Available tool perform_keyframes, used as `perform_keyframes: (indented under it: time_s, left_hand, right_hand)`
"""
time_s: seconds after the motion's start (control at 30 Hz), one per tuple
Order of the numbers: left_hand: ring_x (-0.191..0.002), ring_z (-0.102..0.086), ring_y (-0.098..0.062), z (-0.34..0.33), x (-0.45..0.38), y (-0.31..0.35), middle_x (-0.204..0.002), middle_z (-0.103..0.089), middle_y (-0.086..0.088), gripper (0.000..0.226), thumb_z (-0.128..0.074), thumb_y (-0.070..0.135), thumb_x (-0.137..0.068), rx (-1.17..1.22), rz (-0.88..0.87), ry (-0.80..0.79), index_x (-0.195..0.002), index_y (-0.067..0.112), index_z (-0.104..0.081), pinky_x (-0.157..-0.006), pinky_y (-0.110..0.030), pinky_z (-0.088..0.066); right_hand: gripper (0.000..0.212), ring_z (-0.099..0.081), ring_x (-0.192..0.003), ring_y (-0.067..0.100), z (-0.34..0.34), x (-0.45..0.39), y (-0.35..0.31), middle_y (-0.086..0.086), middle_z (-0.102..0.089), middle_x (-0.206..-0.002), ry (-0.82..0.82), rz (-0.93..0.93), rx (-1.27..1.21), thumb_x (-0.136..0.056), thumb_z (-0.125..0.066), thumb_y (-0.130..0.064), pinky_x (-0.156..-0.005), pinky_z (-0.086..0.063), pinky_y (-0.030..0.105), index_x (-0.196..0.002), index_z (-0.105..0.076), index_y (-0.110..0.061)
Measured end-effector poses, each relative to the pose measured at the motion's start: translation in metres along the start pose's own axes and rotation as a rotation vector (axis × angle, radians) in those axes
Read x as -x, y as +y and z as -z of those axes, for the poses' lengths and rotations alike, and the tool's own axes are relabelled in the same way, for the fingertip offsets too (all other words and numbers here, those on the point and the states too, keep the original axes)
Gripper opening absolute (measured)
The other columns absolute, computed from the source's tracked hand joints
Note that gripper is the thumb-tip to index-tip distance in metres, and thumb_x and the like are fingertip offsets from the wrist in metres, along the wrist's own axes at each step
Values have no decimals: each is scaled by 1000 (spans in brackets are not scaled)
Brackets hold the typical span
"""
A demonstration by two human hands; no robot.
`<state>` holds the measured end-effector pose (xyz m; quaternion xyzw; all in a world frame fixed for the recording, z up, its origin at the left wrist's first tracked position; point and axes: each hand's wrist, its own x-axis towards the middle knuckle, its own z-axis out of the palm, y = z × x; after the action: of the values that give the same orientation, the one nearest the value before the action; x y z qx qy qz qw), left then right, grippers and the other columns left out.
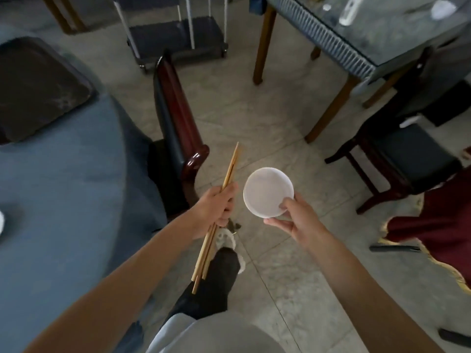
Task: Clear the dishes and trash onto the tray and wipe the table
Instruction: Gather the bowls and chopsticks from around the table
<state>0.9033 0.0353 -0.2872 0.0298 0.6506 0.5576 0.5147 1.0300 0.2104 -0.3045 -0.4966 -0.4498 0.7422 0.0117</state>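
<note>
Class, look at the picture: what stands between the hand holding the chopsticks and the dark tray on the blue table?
In the head view, a dark wooden chair and blue tablecloth lie between the left hand and the tray.

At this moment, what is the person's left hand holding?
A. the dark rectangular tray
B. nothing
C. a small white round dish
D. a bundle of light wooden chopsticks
D: the left hand grips a bundle of light wooden chopsticks above the floor, while the right hand pinches the small white round dish; the dark rectangular tray lies untouched on the blue-covered table.
</note>
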Motion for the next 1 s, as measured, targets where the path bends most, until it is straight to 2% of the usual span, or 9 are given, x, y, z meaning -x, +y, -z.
perform_keyframes:
  time_s: [0.17,0.33,0.5,0.6,0.77,0.87,1.0]
  left_hand:
    - [-47,-20,-10,-29,-109,64,-59,-27,6,40,-47,45,-104,65,26,-11,-71,26,-36,-37,-21,-21]
    - [-45,-19,-10,-40,-196,129,-57,-25,6,42,-46,41,-105,182,48,76,-67,28,-34,-41,-25,-16]
    - [-45,-24,-11,-27,-244,178,-56,-30,5,39,-50,38,-103,244,63,226,-69,26,-36,-43,-26,-22]
    - [-46,-26,-11,-6,-276,198,-57,-31,4,36,-50,36,-103,308,73,301,-70,26,-38,-45,-26,-23]
    - [-46,-26,-10,33,-354,232,-57,-32,4,35,-50,32,-102,421,105,471,-70,25,-40,-45,-26,-23]
    - [-44,-24,-10,51,-409,262,-54,-31,6,34,-51,31,-101,481,132,583,-70,25,-39,-43,-26,-22]
    - [-44,-23,-11,79,-463,314,-53,-29,6,33,-50,28,-100,558,114,649,-69,24,-37,-42,-24,-20]
  right_hand:
    - [46,-60,-119,41,26,-81,-79,16,-48,-136,60,3,-38,-92,-48,2,-64,-64,36,-132,-59,-19]
    - [42,-61,-119,51,26,-154,-160,24,-48,-137,47,-58,-48,-90,-47,1,-57,-62,30,-121,-62,-23]
    - [40,-64,-118,44,8,-205,-229,21,-54,-132,-13,-62,2,-91,-46,1,-65,-64,35,-119,-60,-24]
    - [39,-62,-120,42,-11,-252,-264,22,-54,-133,-56,-84,57,-91,-46,1,-69,-64,39,-120,-60,-20]
    - [41,-61,-122,44,-62,-352,-320,20,-54,-133,-137,-149,198,-90,-49,-1,-69,-64,38,-124,-61,-20]
    - [44,-66,-113,39,-99,-406,-361,15,-56,-128,-208,-153,300,-93,-46,0,-63,-63,31,-131,-57,-19]
    - [43,-67,-100,28,-151,-464,-414,9,-57,-119,-264,-146,414,-93,-46,0,-66,-64,33,-130,-58,-18]
